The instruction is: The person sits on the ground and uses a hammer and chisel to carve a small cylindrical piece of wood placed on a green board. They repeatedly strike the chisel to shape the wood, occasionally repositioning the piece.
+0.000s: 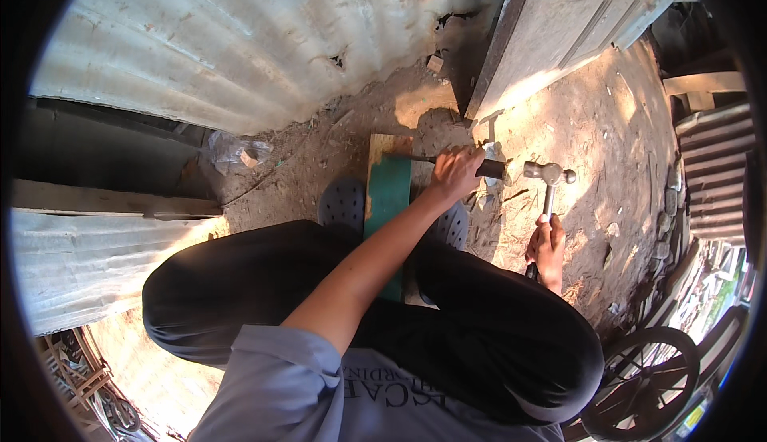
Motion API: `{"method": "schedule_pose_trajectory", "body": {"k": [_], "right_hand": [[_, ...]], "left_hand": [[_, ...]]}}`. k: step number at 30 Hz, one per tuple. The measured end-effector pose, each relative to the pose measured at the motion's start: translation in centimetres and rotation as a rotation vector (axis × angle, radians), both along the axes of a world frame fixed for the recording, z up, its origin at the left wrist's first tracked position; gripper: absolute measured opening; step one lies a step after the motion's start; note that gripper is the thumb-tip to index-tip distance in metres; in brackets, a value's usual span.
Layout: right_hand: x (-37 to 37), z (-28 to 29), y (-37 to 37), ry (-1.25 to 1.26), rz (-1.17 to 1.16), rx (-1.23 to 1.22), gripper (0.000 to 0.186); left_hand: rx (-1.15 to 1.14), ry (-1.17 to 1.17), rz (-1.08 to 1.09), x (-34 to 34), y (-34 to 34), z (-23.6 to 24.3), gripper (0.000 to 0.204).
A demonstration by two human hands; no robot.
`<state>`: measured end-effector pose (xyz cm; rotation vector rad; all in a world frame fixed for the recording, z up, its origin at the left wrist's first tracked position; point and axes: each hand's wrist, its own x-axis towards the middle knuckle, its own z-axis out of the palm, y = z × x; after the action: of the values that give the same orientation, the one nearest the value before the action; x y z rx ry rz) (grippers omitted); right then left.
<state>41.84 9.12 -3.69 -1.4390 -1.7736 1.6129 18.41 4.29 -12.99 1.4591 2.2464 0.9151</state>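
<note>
My left hand (458, 172) is closed around the black handle of a chisel (490, 169), which lies roughly level and points left. Its thin dark blade meets the right edge of a wooden board (388, 194) near the board's far end. The board is painted green, with a bare wood strip along its left side and far end. It stretches away from me between my knees. My right hand (547, 252) grips the handle of a ball-peen hammer (550, 174). The hammer's metal head is a short way right of the chisel's butt, not touching it.
Grey clogs (342, 205) on my feet flank the board on the dirt floor (591, 122). Corrugated metal sheeting (240, 43) rises ahead, beside a wooden door (559, 27). A spoked wheel (649, 386) stands at the lower right. A clear plastic bag (232, 150) lies at left.
</note>
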Motion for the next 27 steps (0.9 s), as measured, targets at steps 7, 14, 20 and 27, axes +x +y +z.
{"method": "schedule_pose_trajectory", "body": {"k": [7,14,20,27], "right_hand": [[-1.0,1.5,-0.1,-0.194,0.098,0.133,0.026],[0.2,0.9,0.0,-0.134,0.016,0.087,0.027],[-0.2,0.7,-0.8,-0.113,-0.001,0.036,0.028],[0.3,1.4,-0.9,0.021,-0.079,0.048,0.028]], "left_hand": [[-0.024,-0.01,-0.007,-0.1,0.0,0.6,0.035],[0.064,0.027,-0.09,-1.0,-1.1,0.0,0.041],[-0.152,-0.117,-0.169,-0.3,-0.8,3.4,0.027],[-0.077,-0.096,-0.182,-0.6,-1.0,3.3,0.021]]}}
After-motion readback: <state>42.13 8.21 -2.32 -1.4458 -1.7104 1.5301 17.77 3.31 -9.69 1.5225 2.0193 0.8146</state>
